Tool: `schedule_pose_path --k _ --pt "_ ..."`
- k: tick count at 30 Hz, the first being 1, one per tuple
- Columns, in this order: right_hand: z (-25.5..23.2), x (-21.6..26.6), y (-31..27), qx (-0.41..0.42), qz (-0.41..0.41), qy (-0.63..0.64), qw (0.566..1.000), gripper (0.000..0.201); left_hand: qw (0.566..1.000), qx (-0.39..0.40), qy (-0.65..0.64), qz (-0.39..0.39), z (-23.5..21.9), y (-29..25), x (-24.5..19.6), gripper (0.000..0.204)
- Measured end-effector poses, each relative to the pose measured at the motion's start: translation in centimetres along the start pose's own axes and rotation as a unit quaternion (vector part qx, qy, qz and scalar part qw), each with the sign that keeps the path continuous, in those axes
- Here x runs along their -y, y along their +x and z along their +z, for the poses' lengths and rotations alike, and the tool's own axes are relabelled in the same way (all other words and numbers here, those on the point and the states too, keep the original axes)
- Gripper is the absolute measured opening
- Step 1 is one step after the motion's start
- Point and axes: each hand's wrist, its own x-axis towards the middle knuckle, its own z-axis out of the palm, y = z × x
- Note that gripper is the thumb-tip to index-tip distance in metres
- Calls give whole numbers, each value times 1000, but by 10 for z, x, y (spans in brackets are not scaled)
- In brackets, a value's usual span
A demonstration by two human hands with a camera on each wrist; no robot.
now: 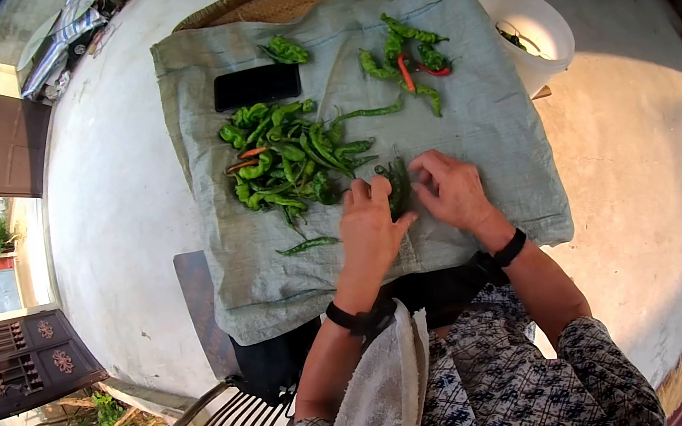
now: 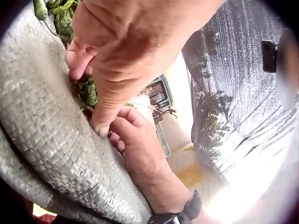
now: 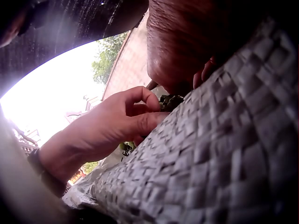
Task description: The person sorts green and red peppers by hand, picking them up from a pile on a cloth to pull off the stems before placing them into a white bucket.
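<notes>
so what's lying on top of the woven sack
Green chili peppers, mostly heaped, a few red chili peppers, and a black smartphone. Whatever lies beneath the heap or the left hand is covered.

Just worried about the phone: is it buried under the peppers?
No, the phone lies uncovered on the cloth, beyond the big pepper pile.

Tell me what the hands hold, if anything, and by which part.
Cannot be told: left hand and right hand flank green chili peppers, grip unclear.
</notes>
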Motion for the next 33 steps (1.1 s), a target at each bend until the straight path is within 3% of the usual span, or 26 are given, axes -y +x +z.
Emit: schedule_pose_path --k 6,9,12,16,18,21,22,24,27,33 --pt "1 -2 1 -11 -11 18 1000 23 996 21 -44 -75 0 3 9 55" --pt "2 -3 1 -6 -5 15 1000 21 981 -1 -166 -100 -4 4 20 52" --pt "-2 1 1 4 7 19 1000 20 915 -39 -362 -170 -4 4 19 49" --pt "-6 -1 0 16 22 55 998 19 863 -50 -475 -167 6 4 11 47" --pt "-4 -9 -2 9 46 133 990 25 827 -34 -538 -160 15 4 3 45" --pt "-5 -18 -2 2 88 287 954 36 817 -22 -554 -157 34 2 3 46" --pt "-6 -18 -1 1 103 343 933 40 832 -12 -529 -163 35 2 3 47" --pt "-13 -14 0 17 104 321 941 44 861 8 -477 -176 33 2 2 48" --pt "-14 -12 1 12 105 334 937 45 869 16 -462 -176 27 5 -6 46" --pt "-14 -25 0 27 105 350 931 38 855 -85 -480 -177 27 9 -5 46"
